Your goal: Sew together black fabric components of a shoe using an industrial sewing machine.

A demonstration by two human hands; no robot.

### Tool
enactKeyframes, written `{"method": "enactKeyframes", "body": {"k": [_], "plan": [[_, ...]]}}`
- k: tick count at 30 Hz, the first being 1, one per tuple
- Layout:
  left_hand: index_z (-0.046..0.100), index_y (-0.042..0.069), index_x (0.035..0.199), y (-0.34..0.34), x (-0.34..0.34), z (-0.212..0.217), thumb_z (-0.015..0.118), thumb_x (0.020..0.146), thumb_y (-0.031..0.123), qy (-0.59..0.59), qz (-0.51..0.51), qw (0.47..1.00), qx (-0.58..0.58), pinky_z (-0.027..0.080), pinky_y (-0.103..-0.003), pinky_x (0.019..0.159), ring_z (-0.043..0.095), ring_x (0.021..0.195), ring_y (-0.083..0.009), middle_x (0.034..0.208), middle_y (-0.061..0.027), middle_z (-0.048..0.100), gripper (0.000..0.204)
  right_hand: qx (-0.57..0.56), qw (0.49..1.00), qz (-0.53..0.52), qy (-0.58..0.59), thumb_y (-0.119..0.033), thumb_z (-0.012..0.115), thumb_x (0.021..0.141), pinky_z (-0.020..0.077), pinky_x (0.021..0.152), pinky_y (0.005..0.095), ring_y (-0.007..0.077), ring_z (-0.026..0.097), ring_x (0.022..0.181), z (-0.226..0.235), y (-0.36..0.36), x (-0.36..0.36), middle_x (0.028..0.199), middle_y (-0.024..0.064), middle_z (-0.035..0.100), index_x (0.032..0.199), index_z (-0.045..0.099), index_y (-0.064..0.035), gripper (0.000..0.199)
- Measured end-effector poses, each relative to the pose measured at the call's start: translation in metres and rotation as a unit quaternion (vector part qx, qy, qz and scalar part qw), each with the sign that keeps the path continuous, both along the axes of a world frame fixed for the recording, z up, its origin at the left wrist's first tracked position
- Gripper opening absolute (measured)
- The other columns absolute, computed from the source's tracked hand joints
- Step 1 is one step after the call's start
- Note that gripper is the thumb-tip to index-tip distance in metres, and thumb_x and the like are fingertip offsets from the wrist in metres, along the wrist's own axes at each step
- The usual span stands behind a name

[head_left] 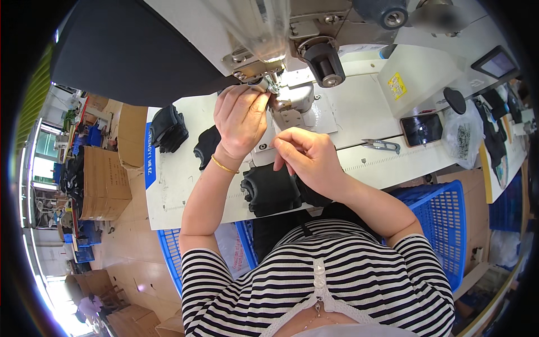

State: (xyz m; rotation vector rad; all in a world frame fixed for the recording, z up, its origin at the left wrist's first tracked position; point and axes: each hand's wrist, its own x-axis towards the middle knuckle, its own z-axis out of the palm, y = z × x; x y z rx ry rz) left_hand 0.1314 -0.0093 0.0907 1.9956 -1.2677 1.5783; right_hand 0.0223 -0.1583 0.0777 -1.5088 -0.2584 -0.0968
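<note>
My left hand [242,117] is raised to the needle area of a sewing machine [295,100], with a bracelet on its wrist. Its fingers are pressed together beside the metal presser foot [273,85]; whatever they pinch is too small to make out. Lower and to the right, my right hand [310,159] is curled, thumb against the fingers, just in front of the machine's bed. Anything in that pinch is hidden. Beneath it, a stack of black fabric pieces [272,192] lies at the table's front edge. Another black piece [206,147] rests behind my left wrist.
Folded black pieces [168,130] are stacked on the left of the white table [174,182]. Thread snips [382,146], a phone [421,130] and a clear plastic bag [462,140] lie to the right. Blue baskets [443,224] stand below; cardboard boxes [105,182] stand on the left floor.
</note>
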Motion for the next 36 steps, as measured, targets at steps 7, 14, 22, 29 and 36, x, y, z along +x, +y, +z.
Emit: {"method": "enactKeyframes", "body": {"k": [7,14,22,29,36], "plan": [[0.068,0.003,0.094,0.0,-0.003,-0.006,0.073,0.064,-0.003,0.0,-0.011,1.0,0.002,0.05,-0.038,0.078,0.064,0.086,-0.0241,0.091,-0.0065,0.064,0.031,-0.042,0.999,0.028,0.001,-0.012,0.059,0.094,0.045,0.053,0.0238,0.0086,0.057,0.058,-0.006,-0.005,-0.011,0.072,0.0064,0.068,0.093,0.066,0.0007,0.015],[0.062,0.0,0.107,0.005,-0.003,-0.026,0.07,0.064,-0.002,0.168,0.075,0.981,-0.055,0.043,-0.042,0.083,0.057,0.096,-0.0301,0.106,-0.0121,0.059,0.043,-0.411,0.866,-0.233,-0.166,-0.021,0.08,0.074,0.0451,0.086,0.0415,0.0321,0.055,0.101,-0.046,-0.046,-0.027,0.108,0.0151,0.058,0.113,0.062,0.0028,0.048],[0.067,0.002,0.111,0.105,-0.01,-0.045,0.063,0.061,-0.008,0.21,0.201,0.955,0.056,0.046,-0.037,0.077,0.057,0.084,-0.0271,0.095,-0.0086,0.058,0.051,-0.436,0.871,-0.19,-0.126,-0.021,0.082,0.072,0.0428,0.086,0.0422,0.0333,0.052,0.104,-0.083,-0.052,-0.038,0.114,0.0163,0.054,0.121,0.056,0.0059,0.062],[0.065,0.0,0.106,0.159,-0.046,-0.055,0.064,0.068,-0.005,0.412,0.21,0.869,0.177,0.046,-0.037,0.09,0.058,0.101,-0.0299,0.106,-0.0115,0.059,0.039,-0.449,0.843,-0.213,-0.203,-0.015,0.078,0.076,0.0423,0.085,0.0419,0.0316,0.055,0.1,-0.083,-0.049,-0.039,0.11,0.0145,0.056,0.121,0.057,0.0034,0.053],[0.063,0.0,0.111,0.044,-0.1,-0.065,0.074,0.081,0.017,0.51,0.072,0.854,0.064,0.048,-0.04,0.089,0.058,0.102,-0.0329,0.11,-0.0142,0.058,0.036,-0.433,0.852,-0.231,-0.184,-0.009,0.075,0.08,0.0466,0.076,0.0405,0.0314,0.059,0.087,-0.094,-0.058,-0.034,0.097,0.016,0.06,0.121,0.056,0.0038,0.047]]}}
